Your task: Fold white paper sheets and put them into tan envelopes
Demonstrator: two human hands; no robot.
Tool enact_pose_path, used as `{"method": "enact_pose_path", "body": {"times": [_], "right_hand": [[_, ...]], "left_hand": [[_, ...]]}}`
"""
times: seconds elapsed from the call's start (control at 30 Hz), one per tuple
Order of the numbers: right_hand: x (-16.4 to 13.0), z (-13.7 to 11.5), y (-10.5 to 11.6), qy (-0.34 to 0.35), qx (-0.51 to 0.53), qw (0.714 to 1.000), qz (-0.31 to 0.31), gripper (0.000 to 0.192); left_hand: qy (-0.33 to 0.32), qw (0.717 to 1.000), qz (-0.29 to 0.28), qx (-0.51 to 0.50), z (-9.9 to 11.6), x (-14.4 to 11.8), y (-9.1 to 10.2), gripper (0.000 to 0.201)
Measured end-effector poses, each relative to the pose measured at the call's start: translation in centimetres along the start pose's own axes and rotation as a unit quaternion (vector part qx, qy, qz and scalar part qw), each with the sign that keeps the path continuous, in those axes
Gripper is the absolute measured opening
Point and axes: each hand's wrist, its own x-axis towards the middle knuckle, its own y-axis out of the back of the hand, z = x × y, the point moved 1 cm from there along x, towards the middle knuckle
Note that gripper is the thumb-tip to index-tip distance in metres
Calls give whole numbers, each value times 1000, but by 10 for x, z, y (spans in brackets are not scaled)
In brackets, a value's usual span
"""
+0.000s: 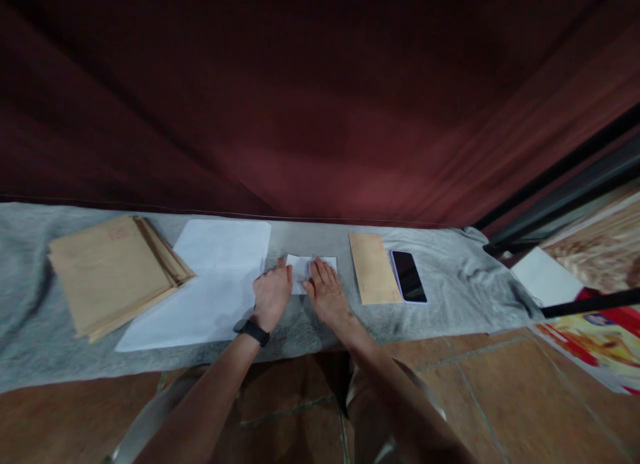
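Note:
A small folded white paper (303,269) lies on the grey cloth (450,297) in front of me. My left hand (273,295), with a black band on its wrist, rests flat on the paper's left edge. My right hand (327,294) presses down on the right part of the same paper, fingers together and stretched forward. Both hands lie side by side, almost touching. A single brown envelope (374,269) lies just right of my right hand.
A stack of white sheets (210,284) lies left of my hands, and a pile of brown envelopes (113,274) further left. A dark phone (409,276) sits beside the single envelope. A dark red curtain (320,117) hangs behind. Tiled floor (500,397) is below.

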Motion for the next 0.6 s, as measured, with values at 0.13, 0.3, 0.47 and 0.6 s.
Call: {"method": "enact_pose_path", "body": {"times": [0.13, 0.3, 0.47, 0.6], "right_hand": [[-5, 1, -9, -11, -15, 1000, 2, 57], [-6, 1, -11, -7, -26, 1000, 7, 58], [-4, 2, -13, 8, -52, 999, 7, 56], [-4, 3, -15, 17, -73, 997, 0, 58]], "left_hand": [[-16, 1000, 2, -2, -1, 0, -1, 51], [-30, 999, 30, -2, 0, -1, 7, 48], [-142, 982, 114, -39, 15, -8, 0, 42], [-214, 966, 104, -97, 26, -14, -24, 57]]}}
